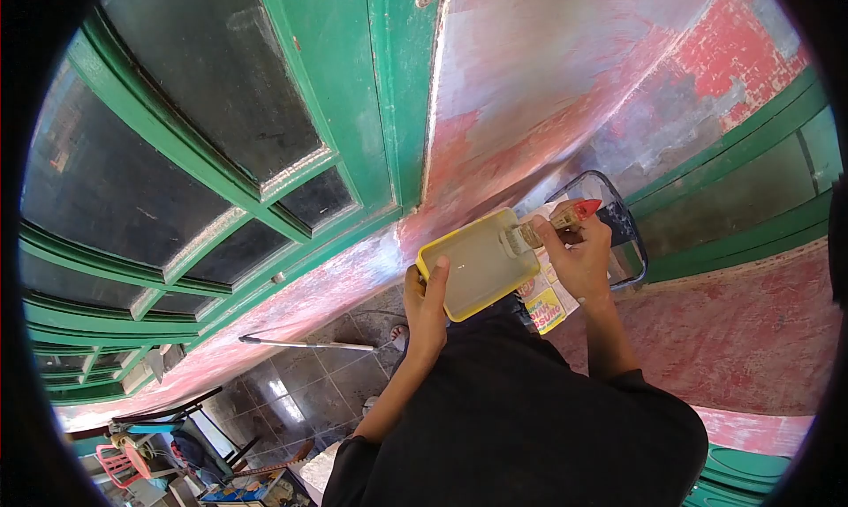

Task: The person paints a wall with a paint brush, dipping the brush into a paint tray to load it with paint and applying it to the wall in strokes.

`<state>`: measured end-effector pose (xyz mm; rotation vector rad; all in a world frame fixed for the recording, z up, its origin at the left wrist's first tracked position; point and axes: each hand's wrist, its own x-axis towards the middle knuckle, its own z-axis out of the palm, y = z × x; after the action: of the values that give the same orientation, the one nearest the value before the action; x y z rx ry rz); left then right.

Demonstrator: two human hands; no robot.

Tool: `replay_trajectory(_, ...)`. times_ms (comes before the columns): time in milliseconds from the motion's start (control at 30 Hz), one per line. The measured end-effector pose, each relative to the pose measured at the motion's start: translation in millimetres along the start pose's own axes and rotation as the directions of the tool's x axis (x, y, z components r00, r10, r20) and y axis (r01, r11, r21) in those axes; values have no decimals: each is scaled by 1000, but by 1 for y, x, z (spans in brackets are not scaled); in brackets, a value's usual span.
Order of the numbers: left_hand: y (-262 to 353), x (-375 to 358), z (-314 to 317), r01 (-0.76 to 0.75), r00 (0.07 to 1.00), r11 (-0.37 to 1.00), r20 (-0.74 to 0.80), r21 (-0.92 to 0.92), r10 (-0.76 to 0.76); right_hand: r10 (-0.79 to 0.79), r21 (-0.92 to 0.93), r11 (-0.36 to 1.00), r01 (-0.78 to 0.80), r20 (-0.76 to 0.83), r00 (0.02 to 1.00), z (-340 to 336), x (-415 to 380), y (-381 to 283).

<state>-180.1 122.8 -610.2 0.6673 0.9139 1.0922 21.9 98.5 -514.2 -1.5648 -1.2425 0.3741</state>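
Observation:
My left hand (428, 311) grips a shallow yellow-rimmed plastic container (488, 307) by its near left side, thumb over the rim. Whitish, cloudy liquid (473, 268) lies inside it. A paintbrush (585, 210) with a red-tipped handle is pinched in my right hand (583, 264). Its bristle end is at the container's right end, over the liquid. Below and behind my right hand is a printed sheet (546, 311) with yellow and red lettering, partly covered by my hand and the container.
A dark-framed chair (642, 253) stands by the patched pink-grey wall (530, 83). Green-framed windows (393, 109) fill the left side. A pole (309, 344) crosses the tiled floor (314, 401). Furniture and clutter, including a pink chair (124, 463), occupy the lower left.

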Motion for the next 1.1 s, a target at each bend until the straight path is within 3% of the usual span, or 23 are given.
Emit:
replay_trajectory(333, 7, -1, 6, 4, 999, 1000, 32, 15, -4, 39, -14, 999, -38, 39, 998, -19, 1, -12)
replay_trajectory(500, 2, 3, 6, 7, 1000, 1000, 31, 26, -8, 124, 97, 988, -120, -32, 992, -24, -1, -13)
replay_trajectory(700, 1, 3, 6, 20, 999, 1000, 32, 17, -21, 161, 67, 985, -158, -47, 986, -36, -2, -12)
replay_trajectory(1100, -9, 7, 10, 18, 998, 1000, 60, 2, -18, 89, 29, 996, -86, -143, 986, -47, -4, -13)
